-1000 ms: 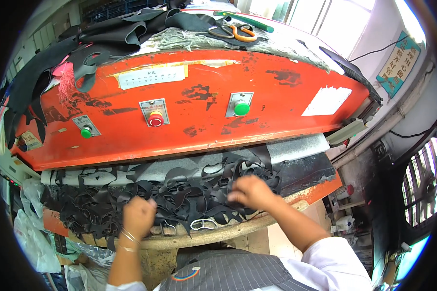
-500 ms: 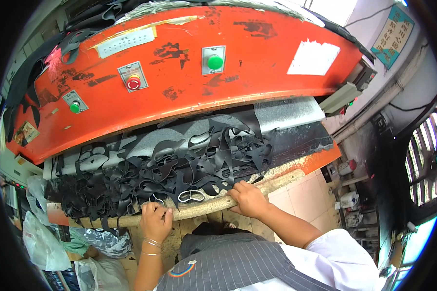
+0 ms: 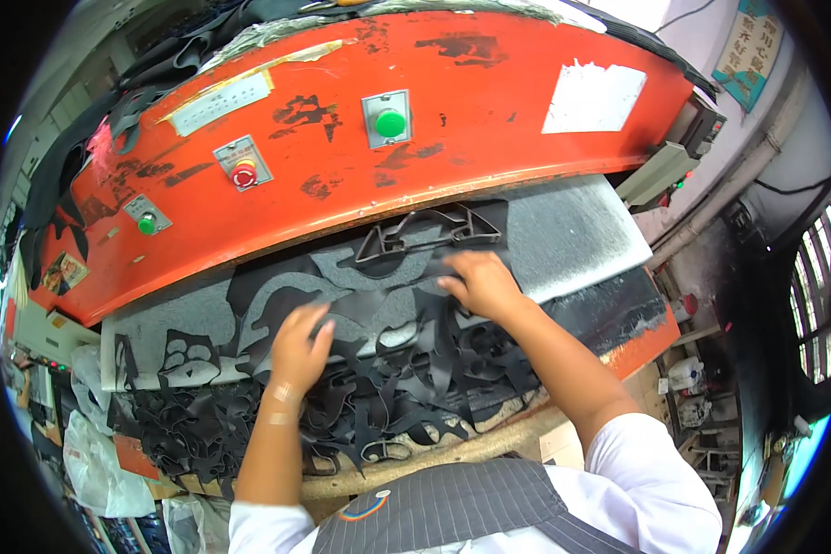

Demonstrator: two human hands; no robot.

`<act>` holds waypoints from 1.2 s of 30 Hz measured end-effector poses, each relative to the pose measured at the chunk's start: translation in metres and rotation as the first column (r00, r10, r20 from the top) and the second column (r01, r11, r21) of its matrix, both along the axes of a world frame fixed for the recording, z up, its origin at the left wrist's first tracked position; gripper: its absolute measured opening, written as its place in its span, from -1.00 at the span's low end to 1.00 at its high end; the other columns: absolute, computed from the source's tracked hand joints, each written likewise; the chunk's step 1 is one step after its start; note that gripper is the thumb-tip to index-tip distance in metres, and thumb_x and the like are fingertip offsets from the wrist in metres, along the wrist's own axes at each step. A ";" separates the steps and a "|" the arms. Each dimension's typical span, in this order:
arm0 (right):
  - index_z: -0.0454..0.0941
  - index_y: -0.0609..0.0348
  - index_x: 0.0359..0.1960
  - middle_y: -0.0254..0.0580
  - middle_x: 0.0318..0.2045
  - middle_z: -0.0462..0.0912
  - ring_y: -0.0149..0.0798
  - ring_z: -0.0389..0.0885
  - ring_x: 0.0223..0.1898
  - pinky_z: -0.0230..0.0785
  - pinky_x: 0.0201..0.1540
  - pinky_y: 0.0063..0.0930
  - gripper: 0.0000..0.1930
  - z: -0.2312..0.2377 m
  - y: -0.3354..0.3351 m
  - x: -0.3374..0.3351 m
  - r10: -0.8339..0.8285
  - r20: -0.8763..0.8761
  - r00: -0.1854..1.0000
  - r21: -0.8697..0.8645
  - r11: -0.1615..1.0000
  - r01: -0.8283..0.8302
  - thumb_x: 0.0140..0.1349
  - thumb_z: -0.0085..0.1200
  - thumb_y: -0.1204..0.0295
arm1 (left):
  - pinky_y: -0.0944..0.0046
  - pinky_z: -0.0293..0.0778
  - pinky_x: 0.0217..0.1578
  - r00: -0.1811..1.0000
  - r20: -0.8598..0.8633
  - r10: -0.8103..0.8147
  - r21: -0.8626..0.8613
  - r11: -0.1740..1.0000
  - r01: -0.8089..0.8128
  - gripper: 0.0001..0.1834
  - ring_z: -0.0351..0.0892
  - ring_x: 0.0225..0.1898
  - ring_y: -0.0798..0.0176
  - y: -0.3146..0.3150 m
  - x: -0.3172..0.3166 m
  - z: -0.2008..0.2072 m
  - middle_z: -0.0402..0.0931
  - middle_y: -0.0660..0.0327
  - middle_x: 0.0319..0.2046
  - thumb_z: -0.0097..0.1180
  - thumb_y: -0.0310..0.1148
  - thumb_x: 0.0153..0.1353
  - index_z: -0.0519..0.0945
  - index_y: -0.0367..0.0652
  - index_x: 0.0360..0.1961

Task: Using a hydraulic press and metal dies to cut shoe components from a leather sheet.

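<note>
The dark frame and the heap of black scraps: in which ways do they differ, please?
The frame is one stiff-looking piece with open gaps; the heap is many limp, curling strips. The frame lies close to the red machine; the heap lies farther from it. The frame is smaller; the heap spreads wide. Both are dark.

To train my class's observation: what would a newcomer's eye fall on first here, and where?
The orange-red machine front spans the upper view, a red button between two green buttons. Below, the left hand and right hand reach over a grey board. Nearer the person, dark scraps lie heaped.
</note>
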State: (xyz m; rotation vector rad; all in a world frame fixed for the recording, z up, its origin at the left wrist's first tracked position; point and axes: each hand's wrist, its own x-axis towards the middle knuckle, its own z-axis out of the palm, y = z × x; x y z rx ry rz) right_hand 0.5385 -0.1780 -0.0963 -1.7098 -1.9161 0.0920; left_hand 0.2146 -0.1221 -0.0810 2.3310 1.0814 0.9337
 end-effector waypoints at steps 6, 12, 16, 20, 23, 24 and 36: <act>0.60 0.12 -0.30 -0.22 -0.32 0.61 -0.08 0.57 -0.17 0.39 -0.11 -0.15 -0.71 -0.022 0.096 -0.020 0.046 0.268 0.962 0.118 0.990 -0.080 0.13 0.19 0.15 | -0.01 0.13 0.32 0.970 -0.214 0.119 -0.098 0.985 -0.142 -0.59 0.22 0.35 -0.02 0.133 0.077 -0.060 0.31 0.09 0.30 -0.06 -0.24 0.35 0.49 0.06 0.21; 0.58 0.10 -0.42 -0.20 -0.46 0.56 -0.08 0.57 -0.34 0.45 -0.32 -0.26 -0.82 -0.026 0.103 0.018 0.163 0.084 0.983 0.212 0.961 -0.178 0.09 0.23 0.28 | -0.18 -0.10 0.38 0.827 -0.506 0.245 0.028 0.963 -0.268 -0.54 -0.01 0.45 -0.02 0.137 0.105 -0.066 0.14 0.25 0.41 -0.15 -0.05 0.38 0.39 0.33 0.29; 0.61 0.21 -0.33 -0.09 -0.48 0.55 -0.02 0.57 -0.38 0.43 -0.35 -0.23 -0.86 0.004 0.069 0.070 0.033 -0.147 0.989 0.340 0.940 0.019 0.05 0.25 0.49 | -0.20 -0.14 0.38 0.798 -0.540 0.268 0.022 0.952 -0.305 -0.49 -0.04 0.45 -0.04 0.139 0.107 -0.061 0.13 0.24 0.41 -0.17 0.08 0.35 0.36 0.38 0.31; 0.57 0.28 -0.29 -0.05 -0.51 0.50 -0.05 0.49 -0.44 0.33 -0.33 -0.32 -0.90 0.038 -0.021 0.145 -0.249 -0.203 0.947 0.317 0.898 0.304 0.15 0.13 0.58 | -0.23 -0.19 0.38 0.796 -0.565 0.218 -0.034 0.958 -0.286 -0.47 -0.11 0.47 -0.03 0.138 0.113 -0.056 0.05 0.25 0.44 -0.17 0.10 0.35 0.33 0.40 0.33; 0.54 0.29 -0.34 -0.04 -0.51 0.49 -0.04 0.49 -0.45 0.31 -0.36 -0.30 -0.93 0.058 -0.092 0.164 -0.324 -0.065 0.944 0.364 0.873 0.325 0.13 0.10 0.61 | -0.12 -0.12 0.39 0.809 -0.572 0.136 -0.109 0.965 -0.239 -0.41 0.01 0.45 0.02 0.135 0.104 -0.040 0.18 0.13 0.39 -0.09 0.14 0.30 0.38 0.22 0.31; 0.55 0.24 -0.37 -0.08 -0.49 0.52 -0.07 0.50 -0.45 0.32 -0.36 -0.27 -0.88 0.065 -0.114 0.164 -0.291 0.042 0.956 0.370 0.893 0.255 0.00 0.13 0.62 | -0.12 -0.12 0.39 0.813 -0.566 0.139 -0.093 0.969 -0.230 -0.41 0.01 0.45 0.02 0.128 0.109 -0.032 0.18 0.13 0.39 -0.09 0.14 0.30 0.38 0.22 0.31; 0.61 0.03 -0.22 -0.39 -0.22 0.60 -0.31 0.56 -0.12 0.32 0.17 -0.21 -0.67 0.108 -0.170 0.042 0.402 0.473 0.784 0.220 0.808 -0.547 -0.12 0.11 0.40 | 0.29 0.55 -0.21 0.678 0.713 0.177 -0.685 -0.030 0.728 -0.36 0.58 -0.24 0.33 -0.122 0.149 0.065 0.58 0.17 -0.25 -0.26 0.18 0.41 0.51 -0.24 -0.02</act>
